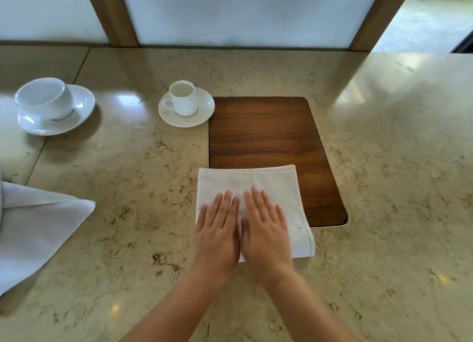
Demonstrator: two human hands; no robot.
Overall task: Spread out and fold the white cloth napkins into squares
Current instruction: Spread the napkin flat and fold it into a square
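Observation:
A white cloth napkin point(268, 185), folded into a rough square, lies flat on the marble table, its far edge overlapping a wooden board point(266, 131). My left hand point(217, 231) and my right hand point(266, 231) rest palm-down side by side on the near half of the napkin, fingers spread and pointing away from me. Neither hand grips anything. A second white napkin point(38, 229) lies unfolded at the left edge, one corner pointing right.
A small white cup point(183, 97) stands on a saucer point(204, 113) just left of the board's far corner. A larger white cup point(46, 97) tilts on its saucer point(82, 106) at far left. Frosted panels and wooden posts point(112, 14) line the table's far edge.

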